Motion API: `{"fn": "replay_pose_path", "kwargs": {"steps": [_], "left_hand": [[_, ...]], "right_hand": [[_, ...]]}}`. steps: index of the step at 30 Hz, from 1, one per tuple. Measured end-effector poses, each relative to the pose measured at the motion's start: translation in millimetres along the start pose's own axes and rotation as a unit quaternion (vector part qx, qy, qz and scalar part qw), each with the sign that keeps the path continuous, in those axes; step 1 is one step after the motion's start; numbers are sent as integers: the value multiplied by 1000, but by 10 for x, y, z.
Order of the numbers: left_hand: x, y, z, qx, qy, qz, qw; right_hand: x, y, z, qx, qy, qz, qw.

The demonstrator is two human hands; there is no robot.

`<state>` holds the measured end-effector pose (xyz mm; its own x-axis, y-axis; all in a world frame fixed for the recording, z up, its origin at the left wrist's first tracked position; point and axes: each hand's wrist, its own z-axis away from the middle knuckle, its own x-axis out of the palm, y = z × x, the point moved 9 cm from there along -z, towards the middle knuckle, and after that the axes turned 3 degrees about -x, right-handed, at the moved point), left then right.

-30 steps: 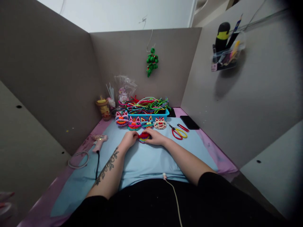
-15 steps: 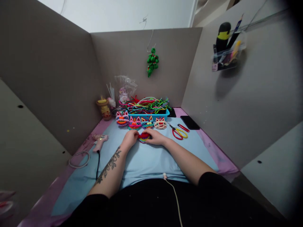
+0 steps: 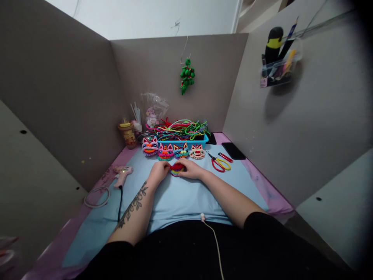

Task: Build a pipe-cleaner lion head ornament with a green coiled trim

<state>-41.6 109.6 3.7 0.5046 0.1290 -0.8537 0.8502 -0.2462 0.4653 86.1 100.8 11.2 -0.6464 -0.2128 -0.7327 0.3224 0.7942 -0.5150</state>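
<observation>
Between my hands, low over the light blue cloth [image 3: 186, 198], is a small fuzzy piece [image 3: 177, 169], red on top with yellow, blue and purple bands below. My right hand [image 3: 189, 168] is closed around its right side. Fingertips of my left hand [image 3: 161, 170] pinch the red part at its left edge. Just behind stand several colourful animal-face pieces: a pink and purple one [image 3: 150, 147], a pink and orange one [image 3: 166, 152], a blue and yellow one [image 3: 181, 151] and a cream one [image 3: 197, 152].
Behind the faces is a blue basket [image 3: 189, 143] of fuzzy stems. Red-and-yellow-handled pliers [image 3: 220, 164], a red cutter [image 3: 225, 157] and a black phone [image 3: 233, 151] lie right. A pink glue gun [image 3: 122, 177] with its cord lies left, a lidded cup [image 3: 128, 136] behind it.
</observation>
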Motion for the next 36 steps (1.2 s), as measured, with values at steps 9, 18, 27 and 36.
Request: {"fn": "replay_pose_path", "kwargs": {"steps": [9,18,27,36], "left_hand": [[-25,-106,-10,-54,-5,63,997],[-107,-226,-22,-59,29,101,993],[-85,-66,8,-16,-3,30,999],[-286,-23,105,-55,27,36,997]], "right_hand": [[-1,57,10,4,-23,-15,1000],[-366,282,153,76,9,8,997],[-310,253,86,64,22,50,996],[-395,325,131,63,48,12,997]]}}
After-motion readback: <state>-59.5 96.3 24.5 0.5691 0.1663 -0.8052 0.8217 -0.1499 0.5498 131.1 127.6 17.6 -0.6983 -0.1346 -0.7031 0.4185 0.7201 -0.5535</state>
